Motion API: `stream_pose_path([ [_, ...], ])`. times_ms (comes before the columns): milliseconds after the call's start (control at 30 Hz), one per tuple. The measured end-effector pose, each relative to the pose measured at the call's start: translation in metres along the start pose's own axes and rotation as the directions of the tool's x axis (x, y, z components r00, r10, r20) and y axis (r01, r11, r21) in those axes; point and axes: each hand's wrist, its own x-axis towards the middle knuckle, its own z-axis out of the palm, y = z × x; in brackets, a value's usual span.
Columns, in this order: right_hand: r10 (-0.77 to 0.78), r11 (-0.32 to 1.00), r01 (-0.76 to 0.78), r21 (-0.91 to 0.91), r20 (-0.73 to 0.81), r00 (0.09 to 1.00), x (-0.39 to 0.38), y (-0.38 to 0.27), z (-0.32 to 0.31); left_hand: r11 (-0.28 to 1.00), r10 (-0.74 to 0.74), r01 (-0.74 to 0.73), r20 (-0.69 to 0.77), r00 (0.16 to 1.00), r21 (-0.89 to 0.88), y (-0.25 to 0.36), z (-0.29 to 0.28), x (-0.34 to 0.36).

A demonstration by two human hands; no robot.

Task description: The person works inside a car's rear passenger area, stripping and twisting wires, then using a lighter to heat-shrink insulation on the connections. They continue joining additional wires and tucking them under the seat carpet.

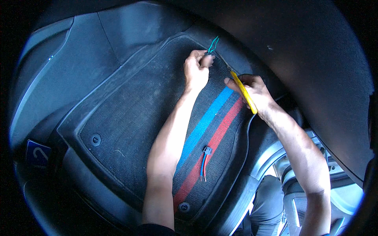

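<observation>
My left hand is closed on a small dark connector, pinched between thumb and fingers. A loop of thin green wire sticks up from it. The fingers cover most of the connector. My right hand is wrapped round a yellow-handled tool. Its slim metal tip points up and left toward the connector; whether it touches is too small to tell. On the mat below the hands lies a small black connector with a red and a blue wire, touched by neither hand.
Under my arms lies a dark car floor mat with a blue and a red stripe. Dark trim panels rise around it. A door sill runs along the lower right, beside a trousered leg. A blue card sits at left.
</observation>
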Motion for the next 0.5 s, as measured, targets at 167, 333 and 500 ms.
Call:
stream_pose_path([
  [167, 0.036, 0.996, -0.034, -0.078, 0.033, 0.999, 0.008, -0.008, -0.005, 0.999, 0.014, -0.014, -0.023, 1.0, 0.037, 0.002, 0.001, -0.001],
  [333, 0.123, 0.989, -0.109, -0.098, 0.152, 0.981, 0.018, -0.016, -0.011, 0.986, 0.06, -0.052, -0.049, 0.997, 0.161, 0.011, -0.005, -0.001],
  [500, 0.03, 0.997, -0.018, -0.077, 0.163, 0.986, 0.021, -0.025, -0.01, 0.947, 0.093, -0.115, 0.084, 0.992, 0.299, 0.018, -0.021, 0.005],
])
